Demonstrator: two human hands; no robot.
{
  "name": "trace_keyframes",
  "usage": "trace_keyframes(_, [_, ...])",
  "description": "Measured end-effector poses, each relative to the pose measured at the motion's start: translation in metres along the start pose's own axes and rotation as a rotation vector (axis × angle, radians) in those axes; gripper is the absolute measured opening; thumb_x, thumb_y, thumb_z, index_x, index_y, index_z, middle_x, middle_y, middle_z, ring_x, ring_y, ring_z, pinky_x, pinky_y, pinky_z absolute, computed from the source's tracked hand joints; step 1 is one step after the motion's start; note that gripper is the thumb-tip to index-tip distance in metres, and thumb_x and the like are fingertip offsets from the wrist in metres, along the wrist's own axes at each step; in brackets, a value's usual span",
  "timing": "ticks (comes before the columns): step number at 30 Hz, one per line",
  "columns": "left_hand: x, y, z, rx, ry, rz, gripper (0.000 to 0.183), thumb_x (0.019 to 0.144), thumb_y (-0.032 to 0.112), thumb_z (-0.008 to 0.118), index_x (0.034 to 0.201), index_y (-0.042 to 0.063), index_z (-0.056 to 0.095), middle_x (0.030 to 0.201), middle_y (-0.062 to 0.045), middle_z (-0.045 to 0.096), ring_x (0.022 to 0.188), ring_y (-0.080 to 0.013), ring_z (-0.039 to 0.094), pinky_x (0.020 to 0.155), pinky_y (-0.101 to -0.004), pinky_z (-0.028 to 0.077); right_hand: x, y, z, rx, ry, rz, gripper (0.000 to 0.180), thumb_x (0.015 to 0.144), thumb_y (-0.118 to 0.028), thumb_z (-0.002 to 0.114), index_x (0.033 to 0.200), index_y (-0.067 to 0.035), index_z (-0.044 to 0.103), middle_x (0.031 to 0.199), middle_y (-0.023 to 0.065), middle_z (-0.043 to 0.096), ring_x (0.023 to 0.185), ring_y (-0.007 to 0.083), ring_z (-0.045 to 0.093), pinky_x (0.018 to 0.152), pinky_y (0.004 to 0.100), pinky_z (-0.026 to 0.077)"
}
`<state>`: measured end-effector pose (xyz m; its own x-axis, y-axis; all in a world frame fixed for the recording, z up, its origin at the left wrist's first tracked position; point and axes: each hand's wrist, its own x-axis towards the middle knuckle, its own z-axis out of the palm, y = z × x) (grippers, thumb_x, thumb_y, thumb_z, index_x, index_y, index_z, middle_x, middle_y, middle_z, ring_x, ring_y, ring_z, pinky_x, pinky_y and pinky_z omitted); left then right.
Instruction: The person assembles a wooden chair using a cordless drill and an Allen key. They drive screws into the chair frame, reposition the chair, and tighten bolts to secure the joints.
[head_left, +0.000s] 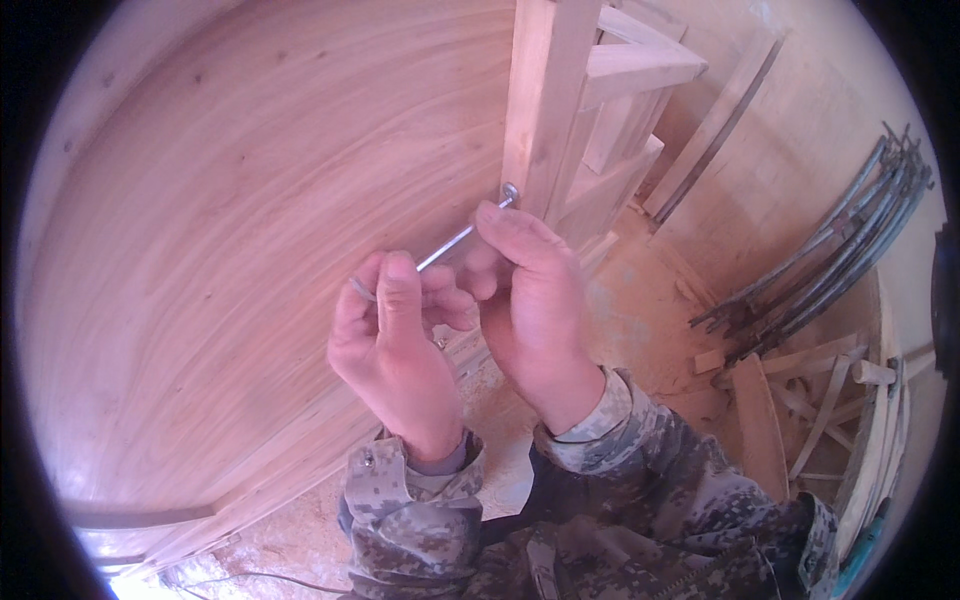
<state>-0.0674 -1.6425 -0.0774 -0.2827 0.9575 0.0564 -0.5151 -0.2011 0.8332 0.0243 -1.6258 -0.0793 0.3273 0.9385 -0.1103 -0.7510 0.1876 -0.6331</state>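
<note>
A thin, shiny metal rod, possibly a hex key, slants up to the right between my hands. My left hand pinches its lower part between thumb and fingers, and a short grey end sticks out past the thumb. Higher up, my right hand has its thumb and fingertips on the rod. The rod's upper tip meets or overlaps a round metal fitting at the edge of an upright wooden post; whether it is seated there cannot be told. Behind my hands stretches a broad wood-grained panel.
Right of the post stands a wooden frame. Bundled dark metal rods or pipes lean against the wall. Wood offcuts lie at the lower right on the dusty floor. A cable runs along the bottom left.
</note>
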Motion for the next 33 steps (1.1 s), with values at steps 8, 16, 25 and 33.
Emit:
trace_keyframes(8, [-0.011, 0.009, 0.008, 0.149, -0.077, -0.02, 0.038, 0.109, 0.031, 0.056, 0.098, -0.005, 0.063, 0.081, -0.015, 0.07, 0.06, -0.0182, 0.064, 0.052, -0.03, 0.049, -0.007, -0.015, 0.004, 0.053, -0.008, 0.026, 0.016, 0.094, -0.015, 0.074, 0.085, -0.003, 0.067, 0.069, 0.0049, 0.062, 0.054, 0.012, 0.053, 0.051, 0.0262, 0.041])
trace_keyframes(16, [0.006, 0.018, 0.002, 0.686, -0.168, -0.036, 0.048, 0.108, 0.033, 0.056, 0.079, -0.004, 0.062, 0.063, -0.012, 0.064, 0.047, -0.0146, 0.057, 0.042, -0.0274, 0.041, 0.004, -0.018, -0.004, 0.043, -0.065, -0.013, 0.015, 0.091, -0.015, 0.076, 0.086, -0.002, 0.069, 0.07, 0.0041, 0.064, 0.056, 0.0107, 0.054, 0.051, 0.0254, 0.039])
trace_keyframes(25, [-0.005, -0.006, -0.069, 0.643, -0.306, -0.022, 0.043, 0.107, 0.024, 0.056, 0.073, 0.0, 0.063, 0.063, -0.008, 0.065, 0.05, -0.0118, 0.056, 0.047, -0.0257, 0.042, -0.004, 0.01, -0.07, -0.347, -0.208, 0.065, 0.018, 0.09, -0.015, 0.073, 0.077, -0.003, 0.067, 0.073, 0.006, 0.068, 0.058, 0.0131, 0.061, 0.051, 0.0306, 0.044])
trace_keyframes(33, [0.058, -0.082, -0.09, 0.745, -0.62, -0.186, 0.045, 0.106, 0.037, 0.059, 0.081, 0.0, 0.065, 0.062, -0.008, 0.063, 0.05, -0.0122, 0.055, 0.046, -0.0262, 0.041, 0.025, 0.038, -0.121, -1.36, -0.511, -0.827, 0.01, 0.078, -0.006, 0.07, 0.086, -0.008, 0.065, 0.083, 0.0105, 0.065, 0.084, 0.0326, 0.066, 0.075, 0.0442, 0.05])
